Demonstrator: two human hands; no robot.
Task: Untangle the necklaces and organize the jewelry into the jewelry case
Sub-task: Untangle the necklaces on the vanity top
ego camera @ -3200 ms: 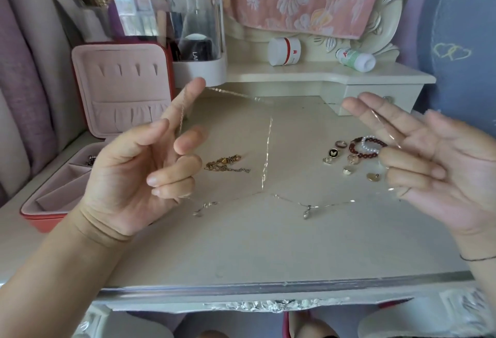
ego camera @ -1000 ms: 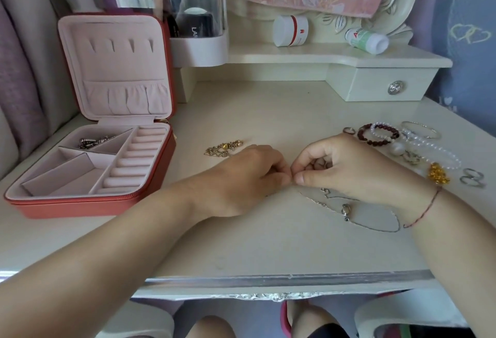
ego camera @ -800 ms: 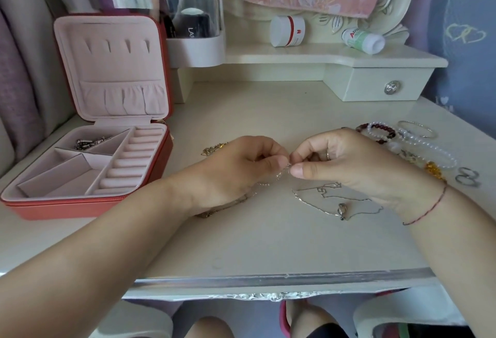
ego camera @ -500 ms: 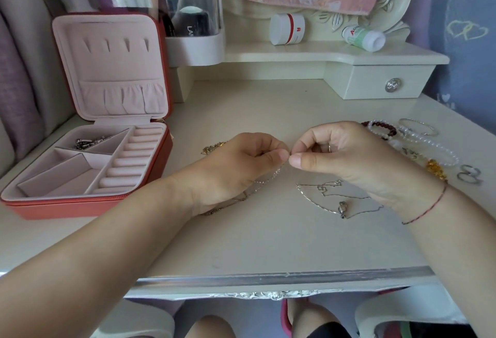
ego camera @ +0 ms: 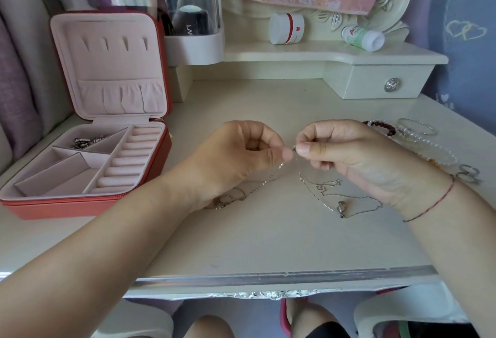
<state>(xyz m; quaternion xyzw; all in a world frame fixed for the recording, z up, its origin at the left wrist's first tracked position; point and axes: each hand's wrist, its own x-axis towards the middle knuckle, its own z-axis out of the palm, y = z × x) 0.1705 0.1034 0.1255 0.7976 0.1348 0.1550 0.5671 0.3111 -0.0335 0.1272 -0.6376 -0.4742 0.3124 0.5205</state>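
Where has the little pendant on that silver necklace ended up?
In the head view, the pendant lies on the tabletop right of centre, just below the right hand, on the silver chain that hand pinches.

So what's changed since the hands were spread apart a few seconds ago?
Left hand and right hand dropped and closed in; both now pinch the silver necklace at one spot, the rest lying on the vanity. Jewelry case stays open; bead bracelets remain at right.

Bare forearms, thin red string bracelet (ego camera: 440,198) on right wrist
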